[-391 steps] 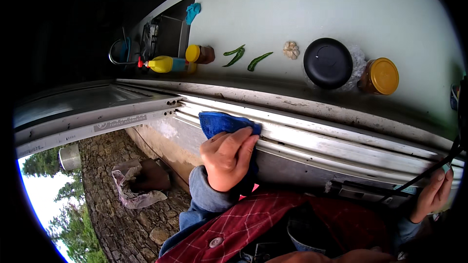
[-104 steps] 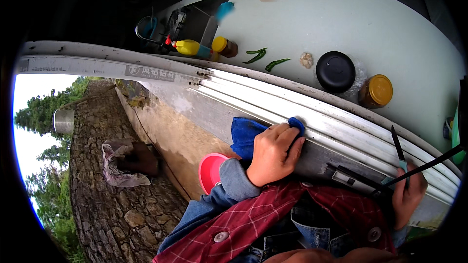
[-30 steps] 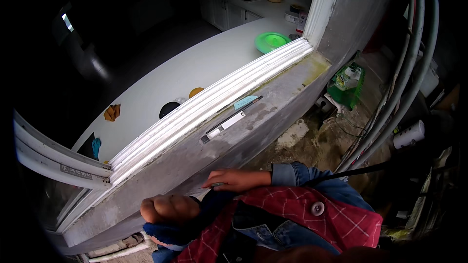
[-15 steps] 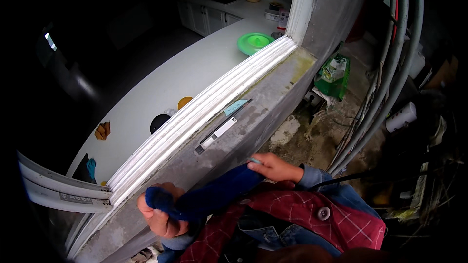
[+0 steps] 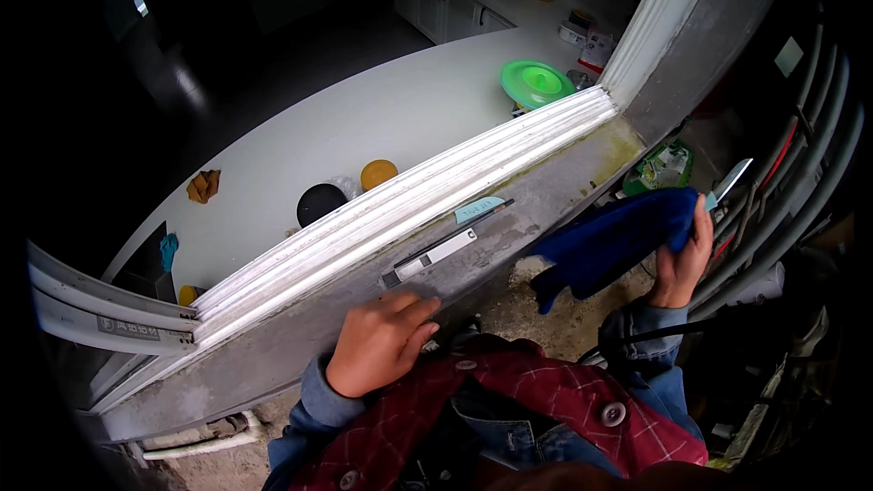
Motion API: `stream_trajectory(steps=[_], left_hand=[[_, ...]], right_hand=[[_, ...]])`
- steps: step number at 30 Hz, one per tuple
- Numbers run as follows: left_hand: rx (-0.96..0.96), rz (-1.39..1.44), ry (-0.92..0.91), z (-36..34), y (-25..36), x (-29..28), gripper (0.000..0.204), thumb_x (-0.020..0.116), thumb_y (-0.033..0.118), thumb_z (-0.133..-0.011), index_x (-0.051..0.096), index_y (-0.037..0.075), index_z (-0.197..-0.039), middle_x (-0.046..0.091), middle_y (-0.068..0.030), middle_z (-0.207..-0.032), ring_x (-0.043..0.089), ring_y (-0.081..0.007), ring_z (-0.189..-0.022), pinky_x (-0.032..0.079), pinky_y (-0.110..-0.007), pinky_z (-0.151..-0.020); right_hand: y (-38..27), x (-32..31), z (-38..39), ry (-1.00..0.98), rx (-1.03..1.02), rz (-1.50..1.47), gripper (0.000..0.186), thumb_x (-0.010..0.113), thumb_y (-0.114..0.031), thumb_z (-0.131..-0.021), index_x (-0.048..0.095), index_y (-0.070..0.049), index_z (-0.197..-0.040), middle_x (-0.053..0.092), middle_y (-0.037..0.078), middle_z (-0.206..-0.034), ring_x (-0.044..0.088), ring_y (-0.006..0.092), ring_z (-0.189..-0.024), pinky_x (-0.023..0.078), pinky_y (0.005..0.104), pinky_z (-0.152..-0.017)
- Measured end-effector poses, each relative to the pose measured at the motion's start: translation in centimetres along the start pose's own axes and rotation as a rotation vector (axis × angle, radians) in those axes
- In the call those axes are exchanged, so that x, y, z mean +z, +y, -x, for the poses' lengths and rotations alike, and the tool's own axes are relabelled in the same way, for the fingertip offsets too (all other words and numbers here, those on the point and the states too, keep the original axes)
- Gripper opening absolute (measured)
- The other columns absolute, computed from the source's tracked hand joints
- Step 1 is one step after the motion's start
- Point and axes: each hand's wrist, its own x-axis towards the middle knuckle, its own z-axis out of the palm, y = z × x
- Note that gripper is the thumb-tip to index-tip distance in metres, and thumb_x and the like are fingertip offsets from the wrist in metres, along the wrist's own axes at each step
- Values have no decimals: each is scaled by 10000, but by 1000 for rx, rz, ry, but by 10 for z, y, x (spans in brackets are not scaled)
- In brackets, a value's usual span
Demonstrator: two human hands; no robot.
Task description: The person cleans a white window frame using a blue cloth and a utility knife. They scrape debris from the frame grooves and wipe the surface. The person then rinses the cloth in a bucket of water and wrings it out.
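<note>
At the right, my right hand is closed on a dark blue cloth, which hangs out to the left of it. From the top of the same hand a small knife sticks out, pale blade up, with a bit of light teal at its base. My left hand is over the near edge of the grey sill, fingers loosely bent and thumb apart, with nothing visible in it. Just beyond its fingertips lies a slim white-and-grey tool. Beside that tool is a light teal blade-shaped piece with a dark strip.
White window tracks run along the sill. Inside, a white counter bears a green lidded bowl, a yellow round lid, a black disc and a brown crumpled piece. Grey pipes curve at the right.
My left hand has let go of the blue cloth and moved to the sill's edge. My right hand has moved right and up with the cloth, and the knife blade now shows. The view has shifted.
</note>
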Motion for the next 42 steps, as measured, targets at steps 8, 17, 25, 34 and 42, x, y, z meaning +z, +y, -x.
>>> stream_trajectory(steps=[8,17,25,34,42], left_hand=[[-127,0,139,-17,-43,-18,223,669,29,-724,646,-11,-942,607,-151,-780,584,-326,-672,466,-360,-606],[-238,59,435,-21,-87,-24,175,613,-33,-703,649,-38,-874,606,-118,-709,568,-228,-561,444,-301,-530],[-379,113,527,-11,-103,-13,145,576,74,-825,628,-41,-897,576,-107,-676,526,-172,-560,407,-265,-528],[-400,142,559,-19,-93,-26,116,646,-2,-755,665,-29,-866,616,-120,-681,587,-204,-574,449,-266,-542],[-312,134,531,-20,-93,-24,115,648,-1,-757,669,-18,-868,599,-117,-654,588,-223,-556,454,-279,-530]], right_hand=[[46,27,-84,-191,-147,210,221,515,-172,-940,572,7,-1056,622,55,-939,593,125,-835,464,253,-775],[180,52,-101,-430,-366,998,184,604,-101,-866,600,38,-987,616,68,-859,560,162,-781,438,273,-722],[186,47,-94,-612,-599,1191,151,569,-37,-842,581,53,-963,597,172,-887,564,318,-837,439,357,-784],[186,55,-96,-643,-602,1099,175,557,-25,-818,552,26,-986,577,173,-900,540,331,-825,428,374,-751],[185,54,-89,-640,-649,1184,212,552,-20,-826,526,20,-1032,559,191,-946,537,352,-867,427,384,-779]])
